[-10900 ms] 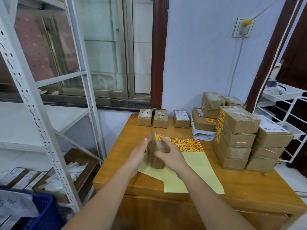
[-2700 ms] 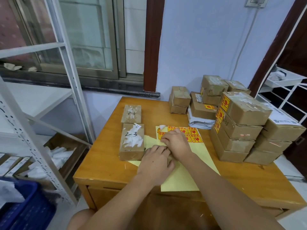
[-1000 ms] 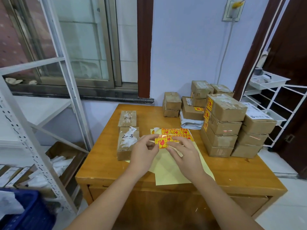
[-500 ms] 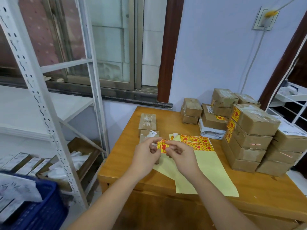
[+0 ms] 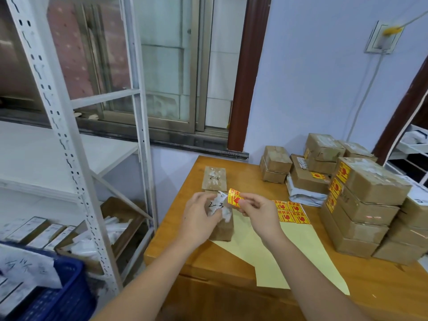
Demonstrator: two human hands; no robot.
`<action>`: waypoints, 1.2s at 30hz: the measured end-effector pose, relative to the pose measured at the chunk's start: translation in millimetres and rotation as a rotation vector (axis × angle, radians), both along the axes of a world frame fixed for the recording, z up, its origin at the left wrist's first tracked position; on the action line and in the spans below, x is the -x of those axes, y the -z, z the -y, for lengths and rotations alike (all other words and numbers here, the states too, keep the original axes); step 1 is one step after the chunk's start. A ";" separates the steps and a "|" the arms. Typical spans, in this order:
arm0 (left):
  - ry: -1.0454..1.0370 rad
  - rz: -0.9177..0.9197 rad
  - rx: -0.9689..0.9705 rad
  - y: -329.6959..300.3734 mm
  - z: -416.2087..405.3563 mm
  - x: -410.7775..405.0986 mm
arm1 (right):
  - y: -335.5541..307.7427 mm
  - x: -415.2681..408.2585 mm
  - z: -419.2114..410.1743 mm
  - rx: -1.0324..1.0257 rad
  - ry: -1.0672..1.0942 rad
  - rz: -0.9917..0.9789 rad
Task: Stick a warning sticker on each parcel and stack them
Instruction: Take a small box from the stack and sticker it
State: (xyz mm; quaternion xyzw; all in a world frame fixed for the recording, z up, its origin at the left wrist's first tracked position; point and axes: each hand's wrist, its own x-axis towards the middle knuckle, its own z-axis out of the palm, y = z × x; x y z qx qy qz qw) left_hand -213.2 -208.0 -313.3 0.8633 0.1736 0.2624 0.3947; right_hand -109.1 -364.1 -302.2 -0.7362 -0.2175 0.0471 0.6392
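Right hand [image 5: 257, 213] pinches one yellow-and-red warning sticker [image 5: 234, 198] between thumb and fingertips, the sticker raised clear of the table and curling slightly, just above the far end of the parcel marked "2-3" [image 5: 221, 220]. Left hand [image 5: 200, 218] has its fingers curled round the left side of that parcel, which lies on the wooden table [image 5: 231, 260] with its near end on the pale yellow backing sheet [image 5: 289, 251]. A second flat parcel [image 5: 214, 179], also hand-marked, lies just beyond it toward the far edge. The remaining stickers [image 5: 292, 212] sit on the far part of the sheet, right of the right hand. Far right: a stack of boxes [image 5: 363, 205] showing stickers on their left faces, with further boxes behind and beside it; two small boxes [image 5: 275, 164] stacked near the wall. A white metal rack [image 5: 67, 126] stands left of the table, a blue crate [image 5: 58, 295] at near left
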 end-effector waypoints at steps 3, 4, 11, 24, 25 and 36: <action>0.034 -0.156 -0.051 4.5 -3.0 -2.6 | -1.6 -5.5 -1.1 0.031 0.031 0.000; 0.036 -0.195 -0.060 6.5 -2.7 -3.3 | -1.4 -7.3 -1.6 0.050 0.041 0.011; 0.012 -0.227 -0.090 17.0 4.4 -0.2 | 0.6 -18.7 -9.1 0.156 0.076 0.093; -0.029 -0.107 0.037 20.6 33.8 9.2 | 8.0 -13.7 -50.8 0.287 0.005 0.226; -0.028 -0.098 0.060 20.6 32.7 9.7 | 9.2 -14.4 -51.7 0.302 0.009 0.232; 0.005 -0.151 0.206 13.3 6.4 -2.9 | 13.2 -21.6 -57.7 0.402 0.003 0.294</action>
